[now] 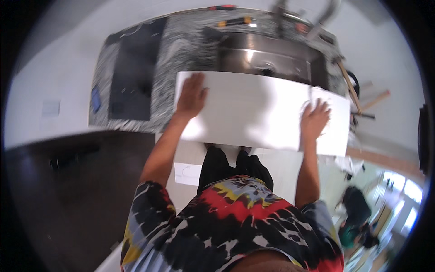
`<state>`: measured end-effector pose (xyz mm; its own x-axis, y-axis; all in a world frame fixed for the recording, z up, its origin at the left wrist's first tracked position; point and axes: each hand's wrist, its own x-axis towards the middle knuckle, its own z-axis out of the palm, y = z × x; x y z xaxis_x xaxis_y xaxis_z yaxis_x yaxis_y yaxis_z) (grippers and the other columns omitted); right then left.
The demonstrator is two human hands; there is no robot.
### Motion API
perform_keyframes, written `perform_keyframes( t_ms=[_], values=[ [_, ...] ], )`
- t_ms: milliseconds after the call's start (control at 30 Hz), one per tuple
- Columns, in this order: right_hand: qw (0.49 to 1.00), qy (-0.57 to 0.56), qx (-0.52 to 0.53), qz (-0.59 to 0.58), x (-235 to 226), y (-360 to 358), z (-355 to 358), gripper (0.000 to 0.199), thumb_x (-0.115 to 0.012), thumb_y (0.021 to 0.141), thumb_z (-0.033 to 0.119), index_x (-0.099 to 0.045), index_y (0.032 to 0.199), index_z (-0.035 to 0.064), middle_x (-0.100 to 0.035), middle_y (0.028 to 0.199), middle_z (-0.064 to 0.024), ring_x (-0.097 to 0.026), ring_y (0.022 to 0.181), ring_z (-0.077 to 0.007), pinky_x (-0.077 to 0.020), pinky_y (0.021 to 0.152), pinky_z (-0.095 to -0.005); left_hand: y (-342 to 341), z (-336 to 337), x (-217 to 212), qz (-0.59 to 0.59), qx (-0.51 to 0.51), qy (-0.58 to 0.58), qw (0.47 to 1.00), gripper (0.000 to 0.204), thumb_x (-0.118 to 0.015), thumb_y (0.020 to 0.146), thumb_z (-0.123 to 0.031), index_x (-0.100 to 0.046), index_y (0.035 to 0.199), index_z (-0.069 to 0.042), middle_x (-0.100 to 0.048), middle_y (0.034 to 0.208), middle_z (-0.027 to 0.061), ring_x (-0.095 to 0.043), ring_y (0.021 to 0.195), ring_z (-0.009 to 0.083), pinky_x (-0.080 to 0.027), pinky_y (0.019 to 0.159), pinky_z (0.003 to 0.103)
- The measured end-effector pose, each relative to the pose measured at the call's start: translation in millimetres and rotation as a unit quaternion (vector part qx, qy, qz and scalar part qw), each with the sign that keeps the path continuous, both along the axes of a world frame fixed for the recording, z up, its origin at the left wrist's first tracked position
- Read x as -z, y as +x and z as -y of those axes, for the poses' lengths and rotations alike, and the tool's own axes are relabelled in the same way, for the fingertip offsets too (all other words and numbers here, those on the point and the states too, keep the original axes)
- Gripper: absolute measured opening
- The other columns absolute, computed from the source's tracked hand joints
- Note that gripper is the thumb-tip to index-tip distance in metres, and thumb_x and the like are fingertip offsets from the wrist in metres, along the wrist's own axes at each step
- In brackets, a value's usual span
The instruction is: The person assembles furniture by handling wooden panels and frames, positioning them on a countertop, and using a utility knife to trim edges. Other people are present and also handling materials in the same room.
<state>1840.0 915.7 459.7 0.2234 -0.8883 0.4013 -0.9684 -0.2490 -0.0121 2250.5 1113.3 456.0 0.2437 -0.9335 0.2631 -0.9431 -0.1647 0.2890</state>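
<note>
Left hand (191,98), right hand (315,119) are lying spread on white rectangular panel (247,109), mid-frame; likely positioning, next needing even pressure.

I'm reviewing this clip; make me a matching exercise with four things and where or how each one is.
Things:
1. White board
2. Sink
3. Dark rectangular panel
4. Small blue item

Places or states:
A. Near the countertop's left edge
B. Shiny metal, partly hidden by the board
C. Left hand and right hand rest flat on it
D. Flat on the countertop, between the blue item and the sink

Pairs: 1-C, 2-B, 3-D, 4-A
</note>
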Motion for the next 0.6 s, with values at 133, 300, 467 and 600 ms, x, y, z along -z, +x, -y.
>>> perform_keyframes(
  t_ms=[133, 300, 467, 600],
  values=[
    [0.945, 0.029, -0.31, 0.103, -11, 164, -91, 0.043, -0.062, 0.094, 0.018, -0.059, 0.134, 0.0025, -0.057, 0.137, -0.0288, -0.05, 0.13, -0.0485, -0.0381, 0.11, -0.0565, 4, -17, 0, -0.13, -0.048, -0.102, 0.985, 0.045, -0.055, 0.099, -0.016, -0.05, 0.142, 0.0, -0.052, 0.143, 0.0231, -0.046, 0.138, 0.0372, -0.033, 0.117, 0.051],
    [0.85, 0.157, -0.387, 0.322, -64, 285, -93, 0.03, -0.061, 0.094, 0.009, -0.06, 0.121, -0.0029, -0.066, 0.109, -0.0286, -0.063, 0.1, -0.0484, -0.052, 0.087, -0.0508, -20, -44, 3, -0.133, -0.11, -0.104, 0.979, 0.044, -0.06, 0.097, -0.018, -0.055, 0.137, -0.002, -0.056, 0.138, 0.0206, -0.048, 0.135, 0.0369, -0.033, 0.117, 0.054],
    [0.703, 0.001, -0.554, 0.446, -149, 430, -144, 0.044, -0.067, 0.087, 0.012, -0.056, 0.128, -0.0014, -0.057, 0.128, -0.0229, -0.056, 0.122, -0.0394, -0.044, 0.103, -0.0522, -87, -101, -28, -0.114, 0.122, -0.023, 0.986, 0.047, -0.068, 0.093, -0.032, -0.061, 0.132, -0.007, -0.056, 0.141, 0.0151, -0.045, 0.139, 0.035, -0.03, 0.118, 0.056],
    [0.773, 0.031, -0.555, 0.304, -171, 483, -186, 0.059, -0.075, 0.087, 0.033, -0.057, 0.134, 0.0028, -0.057, 0.136, -0.0198, -0.048, 0.134, -0.0385, -0.0355, 0.108, -0.0569, -93, -112, -11, -0.495, 0.131, -0.016, 0.859, 0.047, -0.07, 0.09, -0.031, -0.063, 0.131, -0.01, -0.057, 0.141, 0.0131, -0.044, 0.14, 0.0345, -0.028, 0.12, 0.055]
  ],
)
